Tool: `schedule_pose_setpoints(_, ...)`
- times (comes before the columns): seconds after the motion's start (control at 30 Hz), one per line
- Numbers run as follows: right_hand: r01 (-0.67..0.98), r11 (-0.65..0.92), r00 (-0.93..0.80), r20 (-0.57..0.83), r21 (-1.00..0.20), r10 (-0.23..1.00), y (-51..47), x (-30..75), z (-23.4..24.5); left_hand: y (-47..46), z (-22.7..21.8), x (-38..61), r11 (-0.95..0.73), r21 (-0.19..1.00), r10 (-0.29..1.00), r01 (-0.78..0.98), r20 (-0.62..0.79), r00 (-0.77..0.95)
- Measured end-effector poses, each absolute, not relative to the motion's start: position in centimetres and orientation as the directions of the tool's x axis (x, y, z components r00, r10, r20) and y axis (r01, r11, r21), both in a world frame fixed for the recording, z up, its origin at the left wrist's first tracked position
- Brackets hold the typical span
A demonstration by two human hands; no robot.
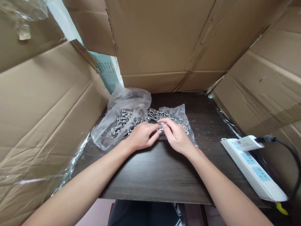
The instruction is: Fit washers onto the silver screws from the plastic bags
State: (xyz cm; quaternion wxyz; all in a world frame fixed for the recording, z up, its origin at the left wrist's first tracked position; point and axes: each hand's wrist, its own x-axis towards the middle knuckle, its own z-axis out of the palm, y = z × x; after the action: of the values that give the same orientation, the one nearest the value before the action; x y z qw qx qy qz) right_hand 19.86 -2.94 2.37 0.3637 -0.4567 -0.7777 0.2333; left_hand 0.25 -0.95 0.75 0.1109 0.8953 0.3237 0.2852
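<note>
My left hand [141, 136] and my right hand [175, 135] meet over the dark wooden table [160, 175], fingertips pinched together on a small silver screw [161, 127]. Right behind the hands lie two clear plastic bags. The left bag [122, 121] holds several screws. The right bag [180, 117] holds several small metal parts, partly hidden by my right hand. Whether each hand holds a separate piece I cannot make out.
Cardboard sheets wall the table on the left [42, 110], back [164, 47] and right [263, 81]. A white power strip [254, 171] with a plugged-in adapter [246, 142] and black cable lies at the right edge. Clear plastic film [70, 166] runs along the left edge.
</note>
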Motion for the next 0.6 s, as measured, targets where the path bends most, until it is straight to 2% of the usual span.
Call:
schedule_pose_setpoints(0.4, 0.504, 0.538, -0.307, 0.442, -0.676, 0.843, -2.95, 19.83, 2.25, -0.69, 0.67, 0.13, -0.754, 0.368, 0.656, 0.543, 0.46, 0.599)
schedule_pose_setpoints(0.6, 0.515, 0.492, -0.297, 0.392, -0.702, 0.871, -2.92, 19.77, 2.16, -0.71, 0.54, 0.14, -0.762, 0.362, 0.647, 0.537, 0.457, 0.61)
